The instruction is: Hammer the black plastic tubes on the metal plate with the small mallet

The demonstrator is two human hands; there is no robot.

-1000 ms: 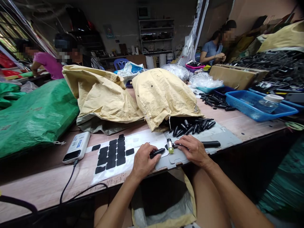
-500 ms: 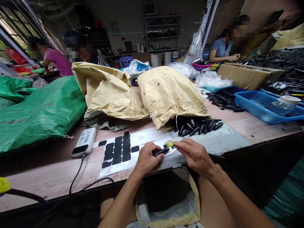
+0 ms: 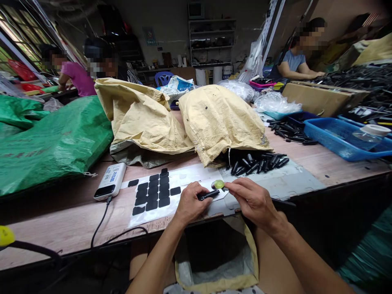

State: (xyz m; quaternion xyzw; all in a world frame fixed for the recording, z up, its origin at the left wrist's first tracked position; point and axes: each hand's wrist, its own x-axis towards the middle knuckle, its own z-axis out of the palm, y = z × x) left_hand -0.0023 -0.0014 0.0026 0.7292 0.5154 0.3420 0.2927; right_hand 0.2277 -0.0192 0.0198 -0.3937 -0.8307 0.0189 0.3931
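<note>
Between the thumb and fingers of my left hand [image 3: 192, 204] is a slim black tube-shaped part [image 3: 210, 194], lying nearly level and pointing right. My right hand [image 3: 251, 201] pinches a small piece with a round yellow-green disc [image 3: 218, 184], held just above the tube's end; whether the two touch I cannot tell. Left of my hands, a white sheet [image 3: 180, 210] carries rows of black rounded squares [image 3: 152, 192]. Several more black tubes [image 3: 260, 164] lie heaped beyond my right hand, on a grey board [image 3: 294, 179].
A large tan sack [image 3: 223, 122] stands behind the tubes, a green sack [image 3: 55, 139] at left. A white power bank [image 3: 110, 181] with a cable sits by the sheet. At right is a blue basket [image 3: 339, 143]. An open bag [image 3: 249, 261] hangs below the table edge.
The view has shifted slightly. My hands hold nearly the same pose with the same items. At back right, a co-worker's arms have stretched forward toward the black pile.
</note>
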